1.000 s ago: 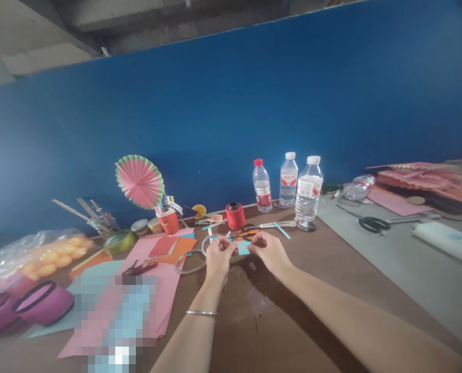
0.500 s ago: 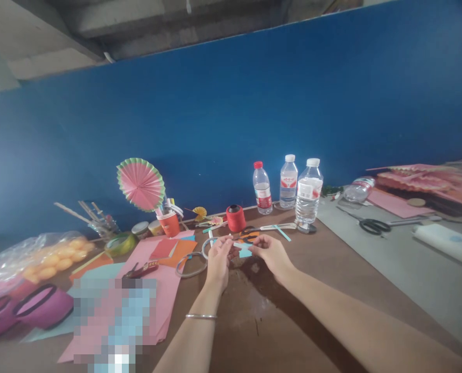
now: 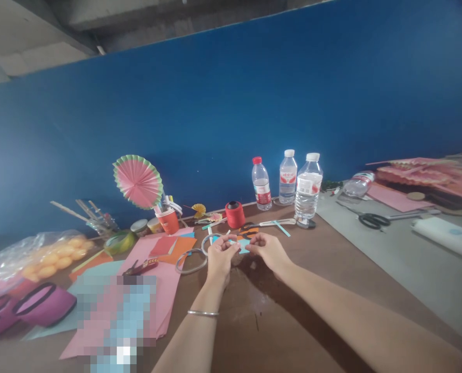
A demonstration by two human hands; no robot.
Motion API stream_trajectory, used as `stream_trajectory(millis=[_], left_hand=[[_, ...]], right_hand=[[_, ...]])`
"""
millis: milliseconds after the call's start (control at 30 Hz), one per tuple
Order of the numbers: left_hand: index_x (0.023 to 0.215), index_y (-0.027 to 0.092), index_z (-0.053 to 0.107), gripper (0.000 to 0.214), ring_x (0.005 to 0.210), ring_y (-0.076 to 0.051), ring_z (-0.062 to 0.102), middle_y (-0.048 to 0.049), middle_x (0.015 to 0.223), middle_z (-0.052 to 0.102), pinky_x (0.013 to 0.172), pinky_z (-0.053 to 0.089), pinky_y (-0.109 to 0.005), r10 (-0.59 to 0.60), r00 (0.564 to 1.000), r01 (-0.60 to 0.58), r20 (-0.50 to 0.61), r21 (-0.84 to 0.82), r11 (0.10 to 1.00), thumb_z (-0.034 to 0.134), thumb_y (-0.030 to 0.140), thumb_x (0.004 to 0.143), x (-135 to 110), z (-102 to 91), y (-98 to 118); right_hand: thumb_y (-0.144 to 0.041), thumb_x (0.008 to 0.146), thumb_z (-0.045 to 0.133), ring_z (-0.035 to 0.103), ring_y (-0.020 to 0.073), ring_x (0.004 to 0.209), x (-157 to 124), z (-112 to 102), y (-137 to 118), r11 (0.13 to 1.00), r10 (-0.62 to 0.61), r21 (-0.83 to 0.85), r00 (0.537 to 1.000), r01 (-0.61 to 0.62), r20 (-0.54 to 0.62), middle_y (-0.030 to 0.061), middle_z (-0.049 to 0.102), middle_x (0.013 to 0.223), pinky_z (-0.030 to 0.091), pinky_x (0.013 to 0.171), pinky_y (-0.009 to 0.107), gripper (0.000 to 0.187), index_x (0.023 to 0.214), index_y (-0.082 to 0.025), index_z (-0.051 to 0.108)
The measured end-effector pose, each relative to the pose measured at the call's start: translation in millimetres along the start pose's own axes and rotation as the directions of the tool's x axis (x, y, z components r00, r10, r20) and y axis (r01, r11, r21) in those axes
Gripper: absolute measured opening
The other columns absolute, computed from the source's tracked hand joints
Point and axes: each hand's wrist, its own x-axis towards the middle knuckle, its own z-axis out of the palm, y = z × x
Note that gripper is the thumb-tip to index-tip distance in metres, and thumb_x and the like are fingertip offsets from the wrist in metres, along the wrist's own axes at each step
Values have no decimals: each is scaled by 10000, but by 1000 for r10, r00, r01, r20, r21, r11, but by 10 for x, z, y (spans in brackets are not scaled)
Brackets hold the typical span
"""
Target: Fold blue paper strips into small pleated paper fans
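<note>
My left hand point(image 3: 221, 257) is closed in a pinch, with a small pale piece of paper point(image 3: 237, 244) at its fingertips. Close beside it, my right hand point(image 3: 268, 252) also has thumb and fingers pressed together; what it grips is too small to make out. Between and just behind the fingertips shows a light blue piece of paper point(image 3: 244, 245), partly covered by the hands. Dark-handled scissors and orange paper scraps point(image 3: 251, 231) lie just beyond. A red spool of thread point(image 3: 235, 214) stands behind them.
Three water bottles point(image 3: 308, 187) stand at the back. A pleated paper fan point(image 3: 138, 181) rises from an orange cup point(image 3: 169, 221). Grey tape rings point(image 3: 191, 262), pliers point(image 3: 139, 269) and pink paper point(image 3: 168, 290) lie leftward. Black scissors point(image 3: 374, 221) rest on a grey mat point(image 3: 371, 254) rightward.
The pale strip that stretched between my fingertips no longer shows there; only a small bit is visible at my left fingertips. Both hands stay in nearly the same place; the view has shifted slightly.
</note>
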Motion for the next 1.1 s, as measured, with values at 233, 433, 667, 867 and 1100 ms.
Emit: stream_trajectory(millis=[233,433,667,867,1100], left_hand=[[791,136,612,248,487,-95,553,57,472,527,537,420,-201,14,999,-14,-35,-1,1000,698,224,575,-1,8,7],[784,134,582,254,472,-91,549,66,458,512,534,414,-199,7,999,-7,-36,-20,1000,701,233,583,-1,-1,5],[778,146,561,250,465,-80,535,82,445,489,540,411,-192,15,999,-16,-45,-37,999,695,251,595,2,13,-8],[789,153,550,260,485,-86,545,64,501,530,522,399,-186,35,997,-38,-63,-33,999,690,265,600,-26,40,6],[782,152,535,269,497,-77,550,62,516,550,548,415,-185,13,998,-16,-54,-58,998,698,262,599,-33,51,6]], right_hand=[[-303,584,645,480,110,485,10,-1,5,999,19,-42,999,-17,43,-38,541,503,336,506,229,187,640,-176,521],[-288,615,633,437,92,513,22,0,71,990,-99,-98,995,101,31,-42,525,560,317,509,215,168,669,-169,528],[-287,606,638,464,100,515,23,7,80,994,-100,-36,994,101,38,-33,545,566,341,509,219,178,677,-164,530],[-268,588,641,496,108,515,23,24,52,998,-26,57,1000,25,7,-28,554,557,369,511,226,169,655,-168,522],[-267,586,636,476,103,474,37,33,59,999,-8,50,1000,8,-6,-38,539,518,357,481,226,174,661,-173,511]])
